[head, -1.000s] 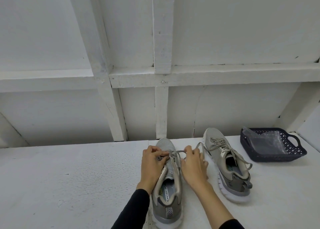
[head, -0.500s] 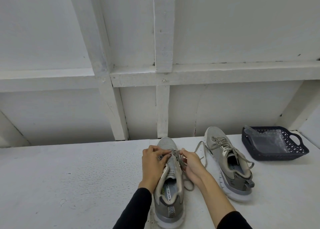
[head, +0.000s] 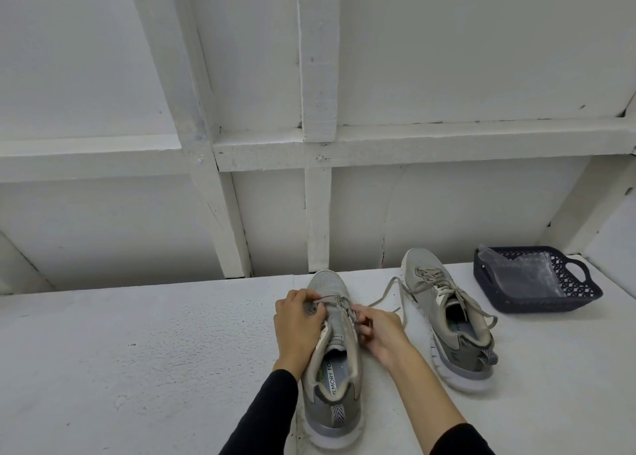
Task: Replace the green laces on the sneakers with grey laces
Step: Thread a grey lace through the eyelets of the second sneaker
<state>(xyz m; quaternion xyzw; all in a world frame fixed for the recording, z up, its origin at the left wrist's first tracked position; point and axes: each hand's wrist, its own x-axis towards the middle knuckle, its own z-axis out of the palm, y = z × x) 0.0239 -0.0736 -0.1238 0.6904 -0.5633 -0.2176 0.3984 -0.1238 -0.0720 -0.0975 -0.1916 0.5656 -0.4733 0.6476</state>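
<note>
On the white bench (head: 137,351), the near sneaker (head: 332,361) is flanked by both hands: its grey lace (head: 385,291) is pinched by the left hand (head: 298,323) and right hand (head: 380,330). Farther right, a laced sneaker (head: 447,317) lies before a dark basket (head: 550,298) near the far right corner.

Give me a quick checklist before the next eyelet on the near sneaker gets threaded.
1. Grey mesh sneaker being laced sits flat on the white table: ok.
2. Left hand grips the flat grey lace at the front eyelets: ok.
3. Right hand pinches the lace at the right eyelet row: ok.
4. Lace's loose end runs free, not snagged: cannot tell; it trails toward the second grey sneaker.
5. Second sneaker already laced grey: ok.
6. Green laces off and put away: cannot tell; the dark blue plastic basket shows only a clear bag.
</note>
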